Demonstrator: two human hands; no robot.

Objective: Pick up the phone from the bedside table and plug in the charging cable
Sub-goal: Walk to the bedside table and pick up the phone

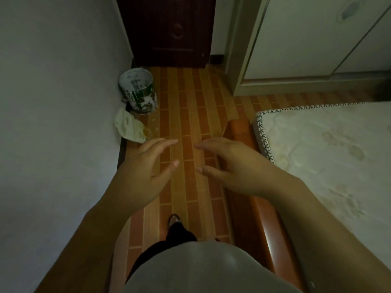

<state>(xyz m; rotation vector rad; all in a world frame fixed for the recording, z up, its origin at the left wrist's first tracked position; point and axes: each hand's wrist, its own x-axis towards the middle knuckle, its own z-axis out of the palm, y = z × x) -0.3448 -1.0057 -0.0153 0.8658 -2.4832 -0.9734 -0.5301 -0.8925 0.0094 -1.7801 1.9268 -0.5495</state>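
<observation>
Head view: left hand (146, 166) and right hand (230, 163) empty, apart.

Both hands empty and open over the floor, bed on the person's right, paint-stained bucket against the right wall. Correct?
Not quite: the head view shows the bucket against the left wall, not the right. The rest holds: left hand and right hand are open and empty over the floor, and the bed is on the person's right.

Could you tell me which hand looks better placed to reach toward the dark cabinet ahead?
Neither clearly. The left hand and right hand hover open, level, above the floor, both short of the cabinet. No phone shows.
</observation>
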